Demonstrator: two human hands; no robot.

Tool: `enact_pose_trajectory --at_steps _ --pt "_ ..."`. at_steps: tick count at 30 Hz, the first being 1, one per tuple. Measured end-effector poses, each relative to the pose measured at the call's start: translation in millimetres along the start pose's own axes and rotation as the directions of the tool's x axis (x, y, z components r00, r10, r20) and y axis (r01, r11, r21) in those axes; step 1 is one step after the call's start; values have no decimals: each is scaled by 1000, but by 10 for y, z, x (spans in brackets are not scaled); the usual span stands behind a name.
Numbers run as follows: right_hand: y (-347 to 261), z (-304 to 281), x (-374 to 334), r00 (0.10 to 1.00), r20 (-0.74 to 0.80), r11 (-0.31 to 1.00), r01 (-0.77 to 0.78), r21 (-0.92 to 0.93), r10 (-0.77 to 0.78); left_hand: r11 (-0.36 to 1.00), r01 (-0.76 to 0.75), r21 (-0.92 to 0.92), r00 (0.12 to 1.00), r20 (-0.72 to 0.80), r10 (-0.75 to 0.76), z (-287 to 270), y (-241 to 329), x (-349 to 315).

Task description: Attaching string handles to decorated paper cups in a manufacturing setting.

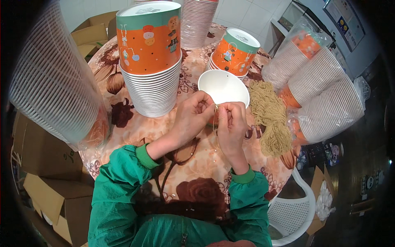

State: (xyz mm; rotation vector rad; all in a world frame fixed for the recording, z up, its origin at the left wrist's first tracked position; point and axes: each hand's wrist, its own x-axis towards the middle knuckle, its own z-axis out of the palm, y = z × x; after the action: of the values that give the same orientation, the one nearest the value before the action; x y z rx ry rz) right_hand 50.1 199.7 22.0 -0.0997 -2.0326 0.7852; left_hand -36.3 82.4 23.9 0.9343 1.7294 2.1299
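At left on the desk, a cup stack stands upright. My left hand pinches a thin tan cord between its fingertips, in front of a white-lined cup — my right hand, just beside it, pinches the same cord, fingers curled. Further right lie a tan skein and 3 bagged stacks of cups.
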Motion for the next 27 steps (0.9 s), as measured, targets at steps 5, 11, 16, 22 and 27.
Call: enact_pose_trajectory --at_steps 5,11,16,22,27 --pt "-5 -30 11 1000 3 999 -31 -11 31 760 -438 481 890 109 443 -42 17 -2" --pt "139 -49 -23 949 113 907 -314 280 293 610 -604 513 784 242 572 -49 -10 20" --pt "-95 -146 83 853 278 717 -522 462 442 603 -639 478 757 249 605 -110 -33 39" --pt "-96 -213 91 813 327 734 -578 358 481 613 -644 459 752 231 617 -102 -74 31" --pt "-28 -274 100 833 334 777 -541 322 441 650 -625 433 768 195 609 -60 19 5"
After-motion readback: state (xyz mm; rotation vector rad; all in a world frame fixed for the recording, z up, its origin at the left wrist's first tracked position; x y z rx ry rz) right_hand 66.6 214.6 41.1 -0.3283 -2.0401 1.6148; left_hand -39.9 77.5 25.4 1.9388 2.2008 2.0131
